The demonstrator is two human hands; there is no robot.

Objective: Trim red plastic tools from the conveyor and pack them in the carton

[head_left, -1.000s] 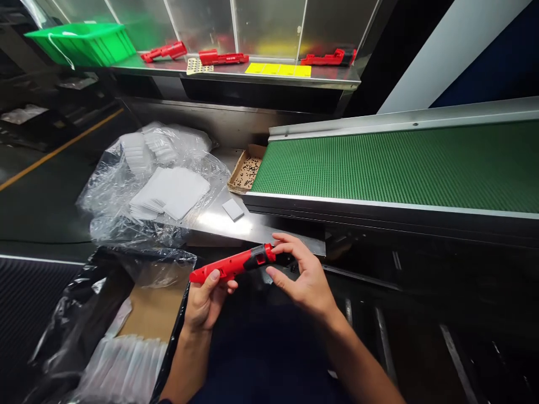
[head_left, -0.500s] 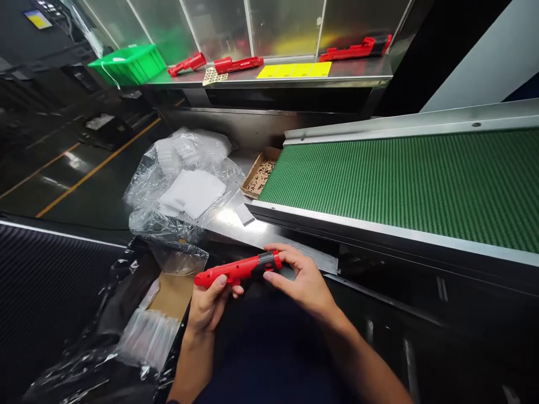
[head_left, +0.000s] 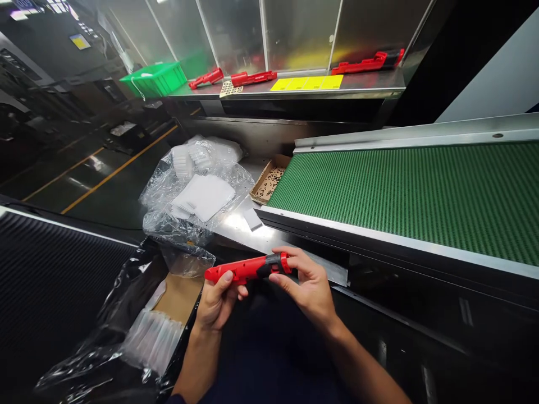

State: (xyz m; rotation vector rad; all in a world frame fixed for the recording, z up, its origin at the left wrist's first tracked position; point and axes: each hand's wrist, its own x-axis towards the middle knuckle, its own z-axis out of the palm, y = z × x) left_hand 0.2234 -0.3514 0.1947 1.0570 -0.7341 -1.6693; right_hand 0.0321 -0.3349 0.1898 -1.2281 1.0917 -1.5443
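A red tool housing (head_left: pixel 252 268) with a black collar at its right end is held between my two hands, lying nearly level. My left hand (head_left: pixel 219 297) is closed round its left part, the thumb on top and fingertips showing below. At the black end my right hand (head_left: pixel 309 283) grips it, with the thumb at the near side and the fingers on the far side. Whatever is under the housing is hidden by it and my fingers.
A green conveyor belt (head_left: pixel 400 196) runs to the right. White foam sheets (head_left: pixel 206 196) lie in clear plastic beside a shallow cardboard box (head_left: pixel 269 180) of small dark bits. Further red housings (head_left: pixel 366 63), yellow labels (head_left: pixel 307 83) and a green bin (head_left: pixel 155 78) stand on the shelf. Lower left, an open carton (head_left: pixel 177 297) holds plastic-wrapped pieces.
The whole view has shifted, so everything appears a little further right and lower. Both hands keep the same hold on the red housing.
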